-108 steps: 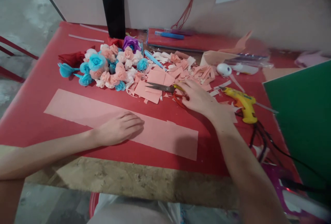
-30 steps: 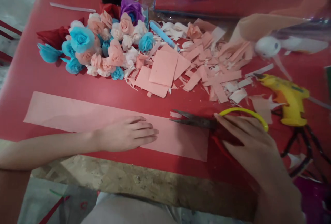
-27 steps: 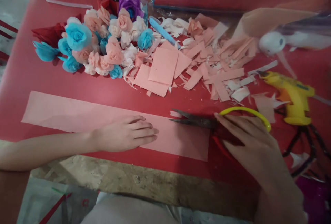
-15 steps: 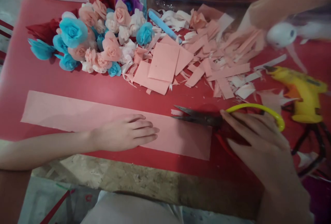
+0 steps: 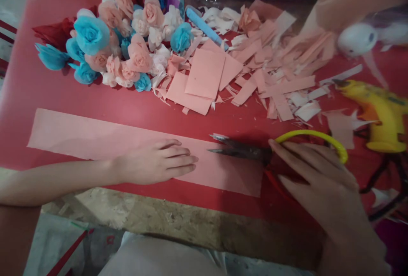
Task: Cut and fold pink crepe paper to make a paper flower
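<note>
Fingers of the left hand, nearly together and flat, press on a long pink paper strip in the head view, palm down and gripping nothing. The strip lies aslant on the red table, along its near side, reaching out to both sides of that hand. The right hand holds a pair of scissors by the handles (one loop yellow, the other red), its fingers bent around them. The blades stand parted and point toward the left fingertips; the lower one is over the strip, though whether it touches the paper I cannot tell. Beyond the strip sit pink paper squares, with loose paper scraps to their right and blue, peach and white paper flowers to their left. A yellow glue gun lies near the right hand, partly blurred.
</note>
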Demonstrator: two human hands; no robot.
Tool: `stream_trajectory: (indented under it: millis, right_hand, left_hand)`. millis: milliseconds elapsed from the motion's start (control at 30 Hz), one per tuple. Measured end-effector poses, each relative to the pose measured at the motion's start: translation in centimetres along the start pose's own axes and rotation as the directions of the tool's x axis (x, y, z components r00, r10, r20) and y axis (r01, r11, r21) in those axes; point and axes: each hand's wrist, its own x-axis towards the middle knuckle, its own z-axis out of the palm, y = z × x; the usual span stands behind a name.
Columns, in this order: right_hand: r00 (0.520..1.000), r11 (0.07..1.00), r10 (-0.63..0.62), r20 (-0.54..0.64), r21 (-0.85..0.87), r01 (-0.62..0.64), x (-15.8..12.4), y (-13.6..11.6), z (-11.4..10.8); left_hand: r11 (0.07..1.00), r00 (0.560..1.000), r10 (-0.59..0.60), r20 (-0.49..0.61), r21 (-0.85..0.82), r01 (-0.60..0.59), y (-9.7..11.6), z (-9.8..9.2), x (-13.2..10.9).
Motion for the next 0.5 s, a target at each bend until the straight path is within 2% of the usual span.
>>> stream_trajectory:
  millis: [67,200,500]
  right_hand:
    - [1.0,1.0,-0.003,0.014,-0.004,0.003,-0.05,-0.16,0.15]
    - [0.997,0.996,0.08,-0.007,0.04,-0.079,-0.29,-0.23,0.45]
    - [0.999,0.998,-0.003,0.047,0.061,0.0,-0.23,0.08,-0.01]
  left_hand:
    - [1.0,1.0,-0.001,0.014,0.004,0.001,0.02,0.01,-0.06]
    - [1.0,1.0,0.0,0.019,0.012,-0.001,0.05,0.07,-0.12]
    - [1.0,1.0,0.0,0.016,0.018,0.0,0.05,-0.02,0.04]
